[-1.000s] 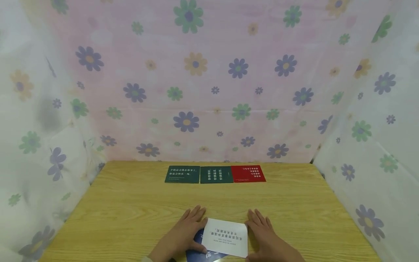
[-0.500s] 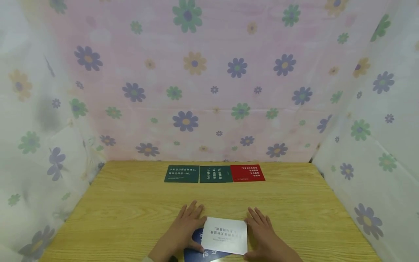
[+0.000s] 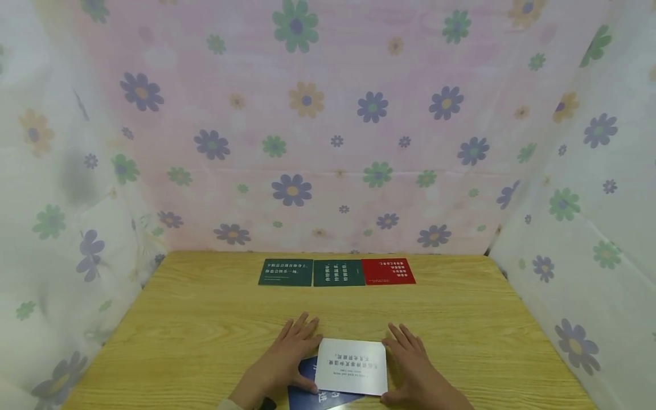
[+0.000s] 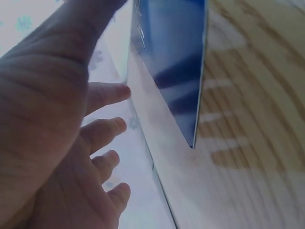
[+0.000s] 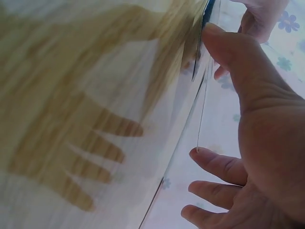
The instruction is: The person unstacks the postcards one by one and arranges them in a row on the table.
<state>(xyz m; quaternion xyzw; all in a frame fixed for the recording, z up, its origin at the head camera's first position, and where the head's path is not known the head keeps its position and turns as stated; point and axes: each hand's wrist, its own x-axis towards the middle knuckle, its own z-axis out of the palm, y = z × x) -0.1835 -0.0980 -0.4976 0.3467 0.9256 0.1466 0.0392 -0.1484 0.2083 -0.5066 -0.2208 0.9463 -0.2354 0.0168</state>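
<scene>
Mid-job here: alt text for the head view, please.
The left hand and right hand touch opposite sides of a white printed card that partly covers a blue card over a wooden table. Two green cards and a red card lie in a row near the far edge.

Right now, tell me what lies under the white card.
Under the white card, part of a blue card juts out past its left side and much of its near edge. The rest is covered; any print or other thing there cannot be seen.
</scene>
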